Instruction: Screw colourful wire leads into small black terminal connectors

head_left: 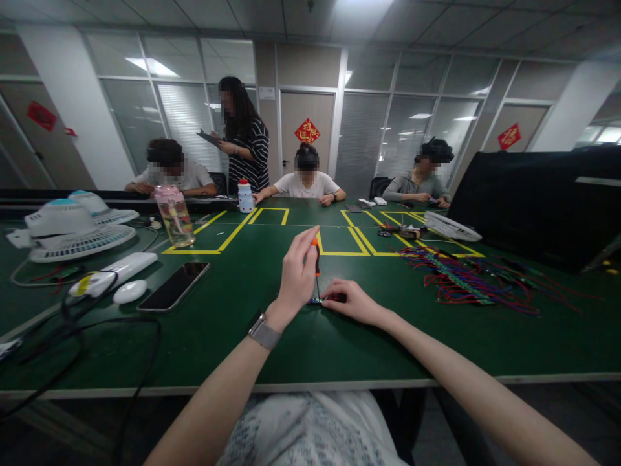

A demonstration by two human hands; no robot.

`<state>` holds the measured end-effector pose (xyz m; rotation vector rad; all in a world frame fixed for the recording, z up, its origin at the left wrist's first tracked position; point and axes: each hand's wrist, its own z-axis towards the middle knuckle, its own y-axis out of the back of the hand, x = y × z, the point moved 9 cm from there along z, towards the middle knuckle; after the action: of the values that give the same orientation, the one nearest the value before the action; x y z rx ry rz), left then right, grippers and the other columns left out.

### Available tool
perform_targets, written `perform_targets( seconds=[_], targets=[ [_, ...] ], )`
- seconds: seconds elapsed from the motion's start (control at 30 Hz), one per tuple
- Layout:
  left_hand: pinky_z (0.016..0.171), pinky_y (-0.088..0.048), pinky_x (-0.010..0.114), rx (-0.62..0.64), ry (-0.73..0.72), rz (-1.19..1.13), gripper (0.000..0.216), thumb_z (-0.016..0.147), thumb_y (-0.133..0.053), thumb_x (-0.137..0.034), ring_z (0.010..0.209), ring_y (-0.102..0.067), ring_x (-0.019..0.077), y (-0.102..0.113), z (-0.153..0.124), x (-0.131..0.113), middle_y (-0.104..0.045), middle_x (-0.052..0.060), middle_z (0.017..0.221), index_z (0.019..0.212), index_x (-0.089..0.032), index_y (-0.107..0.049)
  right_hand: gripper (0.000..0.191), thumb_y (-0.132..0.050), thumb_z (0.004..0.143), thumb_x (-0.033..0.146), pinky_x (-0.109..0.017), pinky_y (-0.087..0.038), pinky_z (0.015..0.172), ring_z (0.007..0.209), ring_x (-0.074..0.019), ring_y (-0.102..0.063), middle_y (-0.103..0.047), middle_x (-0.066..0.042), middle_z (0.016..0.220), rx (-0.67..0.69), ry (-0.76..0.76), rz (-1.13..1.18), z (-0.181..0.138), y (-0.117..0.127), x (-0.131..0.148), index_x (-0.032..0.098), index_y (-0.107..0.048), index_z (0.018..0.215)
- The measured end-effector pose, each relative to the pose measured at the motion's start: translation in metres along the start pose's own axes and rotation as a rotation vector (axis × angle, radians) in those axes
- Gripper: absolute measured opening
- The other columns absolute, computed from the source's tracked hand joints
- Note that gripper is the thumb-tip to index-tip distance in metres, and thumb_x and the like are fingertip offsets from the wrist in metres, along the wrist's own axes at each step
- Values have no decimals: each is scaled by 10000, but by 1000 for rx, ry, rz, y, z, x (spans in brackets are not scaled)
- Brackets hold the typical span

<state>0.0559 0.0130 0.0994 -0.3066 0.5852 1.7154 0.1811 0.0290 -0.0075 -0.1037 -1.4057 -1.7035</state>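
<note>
My left hand (297, 275) grips a small screwdriver (317, 264) with an orange and black handle, held upright with its tip down on a small dark part (315, 301) on the green table (272, 336). My right hand (352, 301) lies flat on the table just right of the tip, its fingers pressing on that part. A grey watch is on my left wrist.
A black phone (173, 286), a white mouse (129, 291), a white device, fans (72, 233) and black cables lie at the left. A clear bottle (175, 215) stands further back. A heap of coloured wires (460, 281) lies at the right. Several people sit along the far side; one stands.
</note>
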Motion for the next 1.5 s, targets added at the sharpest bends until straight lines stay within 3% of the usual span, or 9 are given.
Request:
perform_targets(
  seconds=[0.13, 0.23, 0.37, 0.57, 0.7, 0.9, 1.07, 1.33, 1.5],
  targets=[
    [916, -493, 313, 14, 42, -94, 351, 968, -422, -228, 1059, -634, 168, -4, -1, 6, -609, 86, 1281, 1292, -212, -556, 207, -648, 836, 306, -251, -437, 653, 674, -124, -546, -617, -42, 821, 4, -9, 3, 0, 0, 0, 160, -751, 941],
    [811, -510, 268, -26, -9, -65, 264, 917, -538, -225, 941, -642, 150, -1, 0, 0, -675, 56, 1086, 1160, -208, -639, 205, -651, 831, 295, -250, -435, 649, 675, -124, -544, -621, -47, 827, 7, -14, 11, 0, 0, 0, 150, -750, 938],
    [752, -488, 255, -46, -70, 63, 217, 874, -617, -265, 797, -575, 126, 3, 0, -10, -593, 23, 899, 1076, -222, -682, 213, -649, 832, 306, -249, -430, 637, 678, -127, -543, -623, -50, 828, 2, -6, 8, 1, 0, 0, 151, -749, 939],
    [962, -450, 316, 59, -32, 5, 379, 978, -382, -235, 1097, -566, 165, -6, 0, -4, -577, 89, 1196, 1325, -213, -535, 211, -644, 836, 309, -258, -437, 645, 680, -134, -552, -620, -51, 826, 2, 5, 16, 1, -1, -1, 154, -749, 934],
    [1027, -426, 338, 85, 24, -82, 419, 974, -374, -205, 1197, -563, 179, -10, -1, 5, -538, 85, 1372, 1382, -233, -470, 209, -649, 834, 297, -252, -437, 647, 679, -128, -550, -615, -47, 822, 2, -2, 17, 0, -1, 0, 149, -749, 942],
    [867, -507, 287, -45, 23, -54, 284, 901, -541, -193, 980, -651, 162, 0, 0, 3, -680, 68, 1122, 1169, -193, -635, 207, -654, 828, 291, -246, -434, 643, 675, -124, -546, -613, -45, 816, 4, -1, 17, 0, 0, 0, 145, -750, 940],
    [747, -492, 257, -61, -48, 34, 197, 855, -628, -226, 803, -603, 133, 4, 1, -9, -656, 23, 908, 1044, -206, -677, 207, -652, 829, 303, -252, -436, 642, 680, -129, -548, -621, -48, 824, -2, 1, 12, 0, 0, 0, 150, -750, 930],
    [1004, -447, 345, 71, 7, -56, 353, 981, -389, -251, 1148, -585, 173, -9, -1, -2, -605, 78, 1283, 1290, -223, -557, 211, -646, 837, 315, -256, -443, 659, 690, -128, -550, -617, -43, 825, 8, -6, -6, 0, 0, 0, 161, -748, 939],
    [928, -508, 328, 18, 68, -120, 327, 954, -458, -254, 1058, -647, 182, -7, -2, 8, -643, 86, 1240, 1252, -212, -587, 205, -648, 836, 301, -253, -438, 655, 692, -128, -551, -618, -46, 829, 11, 5, -7, 1, -1, -1, 157, -746, 944]
  ],
)
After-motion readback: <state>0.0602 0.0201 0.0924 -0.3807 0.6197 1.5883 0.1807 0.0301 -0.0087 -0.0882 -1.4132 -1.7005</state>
